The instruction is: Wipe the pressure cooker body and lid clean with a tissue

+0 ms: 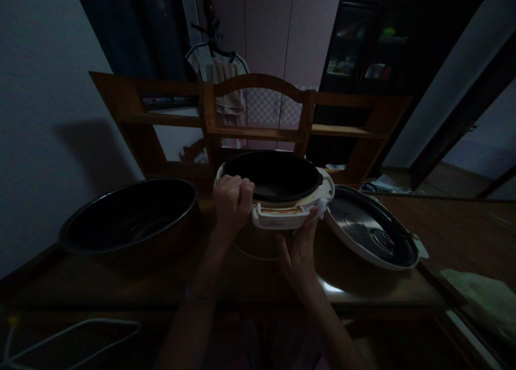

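The white-rimmed body of an electric cooker (278, 219), dark inside, sits on the desk in front of me. My left hand (233, 206) is closed over its near left rim. My right hand (300, 252) is at the near right side of the rim, its fingers pressing a white tissue or cloth (321, 208) against the edge. Brownish marks show along the front ledge of the rim. A wide dark inner pot (133, 219) stands to the left. To the right lies the round lid (371, 227), its metal inner side facing up.
A wooden shelf rack (258, 131) rises behind the cooker. A white wall (60, 117) borders the left side. A pale plastic bag (479, 300) lies at the lower right, and a white wire-like frame (92, 323) is at the lower left. The room is dim.
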The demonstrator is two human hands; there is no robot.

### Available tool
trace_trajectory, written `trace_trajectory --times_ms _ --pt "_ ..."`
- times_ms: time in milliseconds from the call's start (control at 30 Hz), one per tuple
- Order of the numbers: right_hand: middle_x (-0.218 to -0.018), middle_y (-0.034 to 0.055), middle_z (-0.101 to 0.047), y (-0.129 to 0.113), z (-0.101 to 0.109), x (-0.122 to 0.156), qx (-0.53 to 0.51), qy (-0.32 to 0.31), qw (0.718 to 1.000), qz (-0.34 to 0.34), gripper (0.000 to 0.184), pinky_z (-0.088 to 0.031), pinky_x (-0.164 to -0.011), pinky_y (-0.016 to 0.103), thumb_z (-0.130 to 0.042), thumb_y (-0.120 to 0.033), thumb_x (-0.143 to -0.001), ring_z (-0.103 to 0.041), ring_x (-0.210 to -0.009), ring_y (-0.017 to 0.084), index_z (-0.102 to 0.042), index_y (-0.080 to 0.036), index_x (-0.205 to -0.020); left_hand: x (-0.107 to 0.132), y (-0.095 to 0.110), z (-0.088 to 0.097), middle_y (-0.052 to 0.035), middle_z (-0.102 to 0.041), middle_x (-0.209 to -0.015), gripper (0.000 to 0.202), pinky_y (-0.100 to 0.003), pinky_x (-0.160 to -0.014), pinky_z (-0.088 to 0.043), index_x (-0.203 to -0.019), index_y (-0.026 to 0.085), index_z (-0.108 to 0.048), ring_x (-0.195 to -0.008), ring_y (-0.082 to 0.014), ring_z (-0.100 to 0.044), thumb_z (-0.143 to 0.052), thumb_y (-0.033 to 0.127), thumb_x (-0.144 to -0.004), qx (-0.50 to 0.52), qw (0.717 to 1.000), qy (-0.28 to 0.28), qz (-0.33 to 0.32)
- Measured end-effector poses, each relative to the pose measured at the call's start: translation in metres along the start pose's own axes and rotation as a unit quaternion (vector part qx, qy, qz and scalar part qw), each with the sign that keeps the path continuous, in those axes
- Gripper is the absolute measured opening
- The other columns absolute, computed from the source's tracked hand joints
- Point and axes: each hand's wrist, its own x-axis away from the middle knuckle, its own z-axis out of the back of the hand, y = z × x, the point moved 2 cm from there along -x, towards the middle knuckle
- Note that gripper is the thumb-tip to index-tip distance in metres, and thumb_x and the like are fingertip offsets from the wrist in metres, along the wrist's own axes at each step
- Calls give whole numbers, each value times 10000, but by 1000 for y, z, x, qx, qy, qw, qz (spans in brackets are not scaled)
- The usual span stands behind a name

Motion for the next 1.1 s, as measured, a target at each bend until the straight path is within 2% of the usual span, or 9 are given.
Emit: trace_trajectory --times_ms 133,400,533,733,900,1100 --pt "-1670 155 187 0 0 7 6 -13 1000 -5 882 -168 -1198 687 -440 -417 -1057 108 -1545 366 210 -176 -1603 0 0 0 -15 -543 -592 446 -377 -688 -343 -615 216 -480 -593 -163 -469 -313 256 -1026 4 1000 -1 -6" --pt "-1675 196 128 -2 -11 51 20 -72 996 -43 862 -218 -1183 689 -444 -426 -1058 82 -1548 377 145 -143 -1620 -1 0 0 -12 -521 -589 450 -369 -682 -340 -611 216 -477 -586 -162 -460 -307 271 -1024 -2 1000 -6 3" --pt "-1673 205 125 -7 -13 59 16 -90 995 -48 881 -229 -1171 703 -453 -421 -1055 98 -1543 387 167 -140 -1614 0 0 0 -15 -521 -587 454 -376 -684 -337 -604 219 -464 -590 -166 -458 -304 269 -1027 -3 1000 -5 5" --pt "-1664 185 187 -11 -11 51 -3 -85 995 -53 888 -174 -1198 686 -465 -415 -1051 122 -1540 381 165 -144 -1615 0 0 1 -20 -532 -610 432 -381 -693 -344 -623 222 -476 -613 -173 -471 -313 264 -1020 -7 1000 -15 9" --pt "-1666 170 194 -3 -6 31 -2 -61 997 -38 893 -140 -1221 656 -454 -420 -1052 124 -1542 366 187 -141 -1608 0 0 1 -25 -542 -601 445 -389 -697 -348 -615 226 -464 -611 -177 -475 -294 273 -1024 -15 1000 -16 9" --pt "-1662 168 207 3 3 3 9 -35 999 7 923 -155 -1203 683 -473 -425 -1042 136 -1538 379 207 -153 -1603 1 0 0 -34 -572 -626 449 -387 -692 -355 -619 221 -487 -622 -178 -497 -308 268 -1028 -12 1000 -9 10"
